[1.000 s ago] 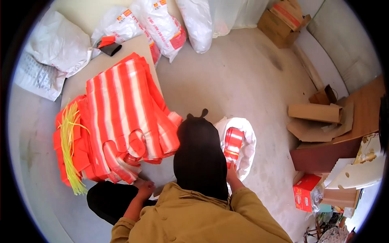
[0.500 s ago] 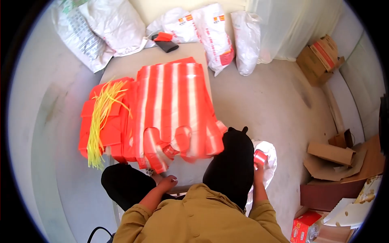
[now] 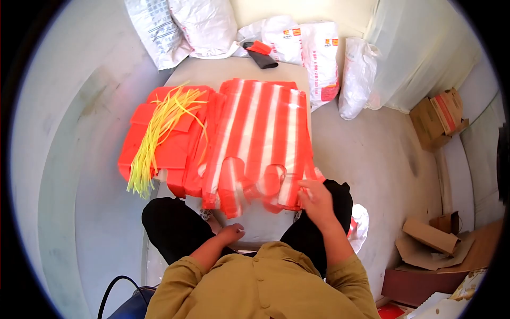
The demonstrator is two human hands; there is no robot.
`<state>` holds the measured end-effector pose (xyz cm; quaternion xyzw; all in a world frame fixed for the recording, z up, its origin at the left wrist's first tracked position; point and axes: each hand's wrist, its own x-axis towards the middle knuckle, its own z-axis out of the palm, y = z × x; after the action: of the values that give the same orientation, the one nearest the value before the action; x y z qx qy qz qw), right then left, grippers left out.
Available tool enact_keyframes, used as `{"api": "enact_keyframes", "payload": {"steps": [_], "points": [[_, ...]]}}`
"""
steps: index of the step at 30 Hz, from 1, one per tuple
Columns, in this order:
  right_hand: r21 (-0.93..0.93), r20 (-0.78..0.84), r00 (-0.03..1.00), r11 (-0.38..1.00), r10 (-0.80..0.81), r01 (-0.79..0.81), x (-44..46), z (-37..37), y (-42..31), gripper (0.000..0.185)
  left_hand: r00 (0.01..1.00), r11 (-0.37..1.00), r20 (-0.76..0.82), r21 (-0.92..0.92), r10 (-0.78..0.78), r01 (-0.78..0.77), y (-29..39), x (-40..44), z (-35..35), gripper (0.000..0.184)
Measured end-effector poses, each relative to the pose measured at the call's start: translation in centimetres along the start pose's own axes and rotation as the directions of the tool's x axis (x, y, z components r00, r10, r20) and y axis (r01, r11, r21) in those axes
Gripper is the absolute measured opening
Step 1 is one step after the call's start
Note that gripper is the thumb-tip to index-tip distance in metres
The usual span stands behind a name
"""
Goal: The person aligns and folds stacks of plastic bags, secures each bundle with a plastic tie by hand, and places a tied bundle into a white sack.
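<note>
A stack of red-and-white striped plastic carrier bags (image 3: 260,122) lies on the low table, its cut handles towards me. My right hand (image 3: 317,203) is at the stack's near right corner, fingers partly spread, with nothing visible held. The handle edges there look blurred. My left hand (image 3: 231,233) rests between my thighs, fingers curled together; a small whitish bit shows at the fingertips, too small to name. Left of the stack are folded red bags (image 3: 143,119) with a bunch of yellow strips (image 3: 159,135) across them.
White sacks (image 3: 204,26) stand along the far wall. A dark item with a red piece (image 3: 263,56) lies at the table's far end. By my right leg is a white plastic bag (image 3: 361,226) with something red inside. Cardboard boxes (image 3: 438,119) are on the right.
My right hand has left the white bag by my right leg, where it held a red-and-white bundle, and moved to the striped stack. The view has shifted; my left hand stays between my thighs.
</note>
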<state>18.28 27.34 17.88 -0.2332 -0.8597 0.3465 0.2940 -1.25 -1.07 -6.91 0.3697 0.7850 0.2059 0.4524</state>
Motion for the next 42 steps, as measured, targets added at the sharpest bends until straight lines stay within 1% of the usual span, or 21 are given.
{"api": "enact_keyframes", "payload": {"steps": [1, 4, 7, 10, 13, 16, 19, 20, 21, 22, 23, 25, 26, 27, 29, 31, 32, 35, 36, 39, 42], "points": [[-0.018, 0.072, 0.996, 0.998, -0.06, 0.062, 0.8, 1.3, -0.8, 0.026, 1.0, 1.0, 0.0, -0.002, -0.005, 0.005, 0.3, -0.2, -0.2, 0.046], [-0.065, 0.155, 0.969, 0.976, -0.195, 0.207, 3.7, 4.7, -2.6, 0.032, 1.0, 1.0, -0.006, -0.017, 0.008, -0.008, 0.8, -0.6, -0.5, 0.043], [-0.024, 0.131, 0.954, 0.961, -0.271, 0.276, 5.9, 7.5, -3.0, 0.033, 0.993, 0.993, 0.064, 0.054, 0.097, -0.101, 1.6, -0.4, -0.8, 0.039], [-0.087, 0.197, 0.965, 0.977, -0.173, 0.194, 7.4, 9.3, -2.8, 0.038, 0.965, 0.974, 0.142, 0.003, 0.222, -0.225, 3.5, -1.3, -1.6, 0.037], [-0.192, 0.238, 0.961, 0.963, -0.142, 0.19, 7.9, 10.8, -2.2, 0.037, 0.935, 0.957, 0.207, -0.064, 0.289, -0.281, 6.7, -3.1, -3.6, 0.035], [-0.142, 0.187, 0.976, 0.98, -0.112, 0.14, 7.9, 11.3, -1.7, 0.033, 0.908, 0.964, 0.324, -0.066, 0.264, -0.257, 10.0, -4.9, -6.3, 0.036], [0.0, 0.121, 0.993, 1.0, 0.01, -0.01, 8.5, 11.3, -1.2, 0.02, 0.874, 0.929, 0.314, -0.129, 0.371, -0.348, 11.3, -5.5, -7.9, 0.036], [0.176, 0.141, 0.979, 0.969, 0.148, -0.172, 8.9, 11.1, -0.9, 0.02, 0.87, 0.919, 0.297, -0.169, 0.393, -0.357, 12.1, -6.0, -9.0, 0.037], [0.341, 0.183, 0.943, 0.882, 0.277, -0.325, 9.4, 11.0, -0.6, 0.02, 0.866, 0.907, 0.278, -0.208, 0.414, -0.367, 13.0, -6.6, -10.2, 0.038], [0.484, 0.246, 0.888, 0.744, 0.389, -0.46, 9.8, 10.8, -0.4, 0.021, 0.862, 0.893, 0.259, -0.246, 0.435, -0.377, 13.6, -7.0, -11.2, 0.04], [0.492, 0.246, 0.878, 0.727, 0.411, -0.479, 10.0, 10.6, -0.5, 0.019, 0.868, 0.879, 0.248, -0.335, 0.43, -0.34, 13.8, -7.0, -11.8, 0.038], [0.508, 0.245, 0.858, 0.693, 0.452, -0.511, 10.6, 10.0, -1.0, 0.016, 0.88, 0.824, 0.226, -0.502, 0.419, -0.263, 13.7, -7.0, -13.2, 0.036], [0.489, 0.249, 0.86, 0.709, 0.444, -0.508, 10.8, 9.7, -1.4, 0.016, 0.887, 0.788, 0.206, -0.569, 0.413, -0.235, 14.2, -7.5, -14.3, 0.036], [0.468, 0.255, 0.862, 0.724, 0.437, -0.506, 10.9, 9.4, -1.8, 0.016, 0.903, 0.709, 0.143, -0.673, 0.404, -0.211, 14.5, -7.9, -15.3, 0.036], [0.445, 0.248, 0.874, 0.752, 0.417, -0.486, 11.0, 9.4, -1.7, 0.017, 0.934, 0.508, 0.024, -0.844, 0.356, -0.172, 14.8, -8.2, -16.8, 0.035], [0.44, 0.22, 0.894, 0.778, 0.391, -0.449, 11.0, 9.8, -1.0, 0.017, 0.949, 0.389, -0.184, -0.879, 0.255, -0.275, 14.2, -7.6, -18.0, 0.036], [0.455, 0.214, 0.9, 0.777, 0.379, -0.436, 11.0, 9.8, -1.0, 0.017, 0.94, 0.332, -0.281, -0.883, 0.192, -0.332, 14.2, -7.2, -18.6, 0.037], [0.509, 0.194, 0.918, 0.764, 0.347, -0.397, 11.1, 9.9, -1.0, 0.016, 0.853, 0.304, -0.521, -0.808, 0.03, -0.505, 15.1, -6.0, -20.4, 0.038], [0.535, 0.185, 0.922, 0.752, 0.34, -0.384, 11.1, 10.0, -1.0, 0.016, 0.835, 0.35, -0.547, -0.771, 0.065, -0.532, 15.1, -5.6, -21.1, 0.046], [0.617, 0.173, 0.918, 0.688, 0.356, -0.383, 11.3, 9.8, -1.6, 0.017, 0.806, 0.371, -0.586, -0.732, 0.084, -0.571, 15.5, -3.6, -22.7, 0.053], [0.665, 0.181, 0.911, 0.636, 0.371, -0.392, 11.5, 9.7, -1.7, 0.018, 0.834, 0.383, -0.538, -0.749, 0.123, -0.54, 16.2, -2.1, -23.9, 0.06]]}}
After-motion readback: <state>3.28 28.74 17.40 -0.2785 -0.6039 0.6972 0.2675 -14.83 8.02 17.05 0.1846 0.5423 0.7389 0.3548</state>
